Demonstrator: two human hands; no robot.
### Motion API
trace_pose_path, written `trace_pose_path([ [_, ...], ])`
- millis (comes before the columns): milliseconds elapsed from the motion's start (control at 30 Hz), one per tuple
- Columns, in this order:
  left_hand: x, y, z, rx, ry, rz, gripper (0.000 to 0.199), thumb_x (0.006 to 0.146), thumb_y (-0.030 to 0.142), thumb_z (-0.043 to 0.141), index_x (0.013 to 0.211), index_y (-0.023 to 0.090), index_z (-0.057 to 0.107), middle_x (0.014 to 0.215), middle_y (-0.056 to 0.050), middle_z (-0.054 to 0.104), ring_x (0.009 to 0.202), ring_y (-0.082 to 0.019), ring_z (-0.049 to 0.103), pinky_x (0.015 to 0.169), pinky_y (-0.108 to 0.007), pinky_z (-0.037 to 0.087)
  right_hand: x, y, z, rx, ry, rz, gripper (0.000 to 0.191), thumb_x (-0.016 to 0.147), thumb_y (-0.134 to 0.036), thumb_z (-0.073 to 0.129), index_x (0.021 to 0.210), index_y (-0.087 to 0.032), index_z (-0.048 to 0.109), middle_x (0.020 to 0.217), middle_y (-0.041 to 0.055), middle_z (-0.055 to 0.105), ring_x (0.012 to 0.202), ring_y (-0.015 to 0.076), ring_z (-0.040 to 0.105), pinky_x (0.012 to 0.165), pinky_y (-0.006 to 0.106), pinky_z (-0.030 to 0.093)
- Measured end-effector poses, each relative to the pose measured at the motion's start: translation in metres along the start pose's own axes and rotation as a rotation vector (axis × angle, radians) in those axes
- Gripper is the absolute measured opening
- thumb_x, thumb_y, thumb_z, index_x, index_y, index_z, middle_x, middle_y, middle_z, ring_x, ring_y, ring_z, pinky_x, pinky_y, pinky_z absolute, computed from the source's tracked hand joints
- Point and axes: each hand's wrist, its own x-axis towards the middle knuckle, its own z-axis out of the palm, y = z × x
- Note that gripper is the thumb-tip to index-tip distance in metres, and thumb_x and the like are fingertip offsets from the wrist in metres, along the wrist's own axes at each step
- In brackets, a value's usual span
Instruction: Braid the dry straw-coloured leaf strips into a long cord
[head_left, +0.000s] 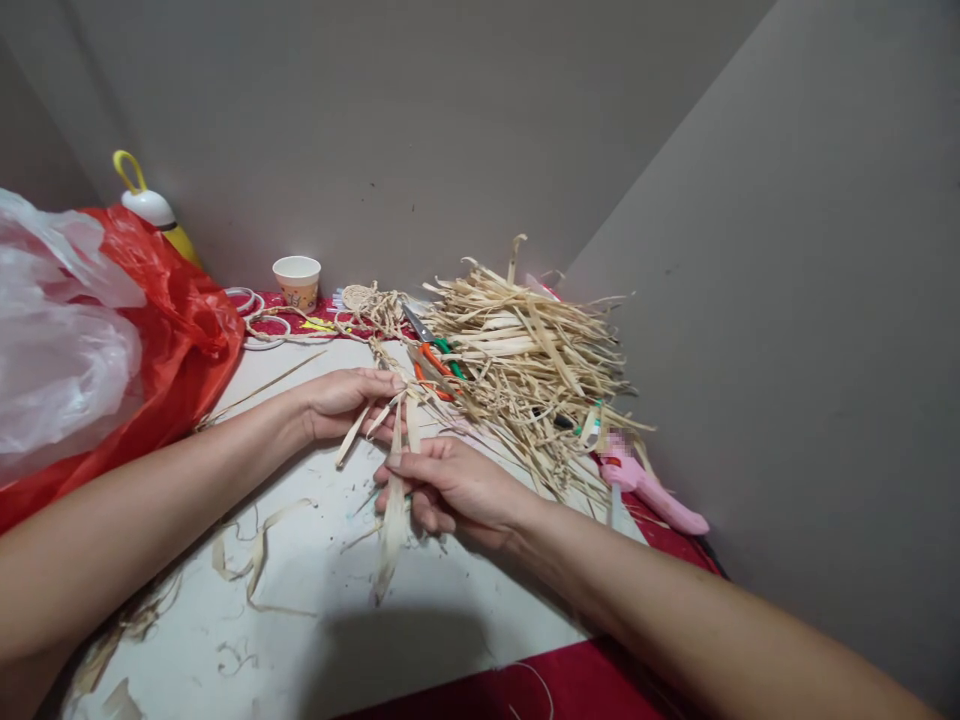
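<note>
My left hand [354, 402] pinches a small bunch of dry, pale plant strips where they meet, above the white board [315, 560]. Short strip ends stick out below its fingers. Lower and to the right, my right hand [442, 485] grips one wide, flat plant strip [392, 540] between thumb and fingers. That strip hangs from the bunch, and its tapered end points toward me. Just beyond the hands lie scissors with orange handles [435, 370] and green-handled scissors [448, 357], partly among a big heap of dry strips [525, 350].
A pink glue gun [660, 498] lies at the right edge. Along the wall stand a paper cup [297, 284] and a yellow-and-white bottle [154, 210]. Red and clear plastic bags [180, 330] bulge at left. Loose scraps [259, 560] litter the board; grey walls enclose the back and right.
</note>
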Motion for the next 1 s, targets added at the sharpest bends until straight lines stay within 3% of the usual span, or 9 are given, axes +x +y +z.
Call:
trace_pose_path([
  [267, 0.002, -0.003, 0.000, 0.127, 0.002, -0.034, 0.012, 0.083, 0.014, 0.052, 0.072, 0.011, 0.053, 0.059, -0.004, 0.060, 0.043, -0.013, 0.059, 0.040, -0.021, 0.047, -0.014, 0.004, -0.009, -0.189, -0.001, 0.023, 0.031, 0.093, -0.034, 0.042, 0.093, -0.010, 0.062, 0.086, 0.0101, 0.071, 0.036, 0.0071, 0.057, 0.026, 0.014, 0.029],
  [367, 0.001, -0.002, -0.001, 0.123, -0.044, -0.034, 0.015, 0.083, 0.013, 0.051, 0.068, 0.012, 0.050, 0.058, -0.002, 0.055, 0.033, -0.002, 0.040, 0.033, -0.013, 0.033, -0.020, 0.004, -0.013, -0.238, 0.048, 0.041, 0.030, 0.093, -0.033, 0.041, 0.095, -0.011, 0.061, 0.089, 0.0102, 0.070, 0.036, 0.0060, 0.057, 0.027, 0.014, 0.028],
  [500, -0.001, 0.002, -0.002, 0.126, -0.066, -0.102, 0.018, 0.083, 0.013, 0.050, 0.066, 0.016, 0.044, 0.052, 0.003, 0.044, 0.032, 0.001, 0.023, 0.032, -0.009, 0.017, -0.034, 0.000, -0.029, -0.343, 0.113, 0.022, 0.033, 0.092, -0.037, 0.043, 0.091, -0.010, 0.063, 0.086, 0.0116, 0.071, 0.038, 0.0052, 0.056, 0.031, 0.014, 0.029],
  [567, -0.001, 0.003, -0.003, 0.150, -0.063, -0.119, 0.020, 0.083, 0.013, 0.050, 0.065, 0.016, 0.043, 0.052, 0.004, 0.041, 0.032, 0.001, 0.023, 0.032, -0.009, 0.017, -0.045, -0.006, -0.043, -0.438, 0.165, -0.047, 0.036, 0.088, -0.043, 0.049, 0.086, -0.010, 0.064, 0.085, 0.0120, 0.071, 0.040, 0.0049, 0.056, 0.034, 0.015, 0.031],
  [700, -0.001, 0.004, -0.002, 0.176, -0.055, -0.122, 0.022, 0.084, 0.015, 0.051, 0.063, 0.015, 0.044, 0.052, 0.004, 0.040, 0.033, 0.001, 0.023, 0.032, -0.010, 0.017, -0.064, -0.020, -0.072, -0.590, 0.440, -0.256, 0.036, 0.078, -0.048, 0.060, 0.077, -0.013, 0.062, 0.078, 0.0074, 0.069, 0.043, 0.0054, 0.052, 0.038, 0.018, 0.033],
  [767, -0.001, 0.004, -0.002, 0.175, -0.063, -0.120, 0.021, 0.083, 0.014, 0.052, 0.063, 0.015, 0.046, 0.052, 0.004, 0.039, 0.033, 0.001, 0.022, 0.032, -0.010, 0.018, -0.068, -0.021, -0.080, -0.667, 0.516, -0.297, 0.032, 0.077, -0.046, 0.061, 0.075, -0.014, 0.061, 0.069, 0.0039, 0.066, 0.043, 0.0064, 0.048, 0.040, 0.019, 0.033],
  [1000, -0.001, 0.006, -0.004, 0.188, -0.073, -0.104, 0.021, 0.082, 0.015, 0.056, 0.062, 0.014, 0.047, 0.050, 0.004, 0.039, 0.032, 0.000, 0.023, 0.031, -0.011, 0.019, -0.055, 0.000, -0.064, -1.274, 0.433, -0.309, 0.014, 0.079, -0.027, 0.054, 0.077, -0.017, 0.064, 0.070, 0.0023, 0.062, 0.061, 0.0115, 0.050, 0.056, 0.023, 0.036],
])
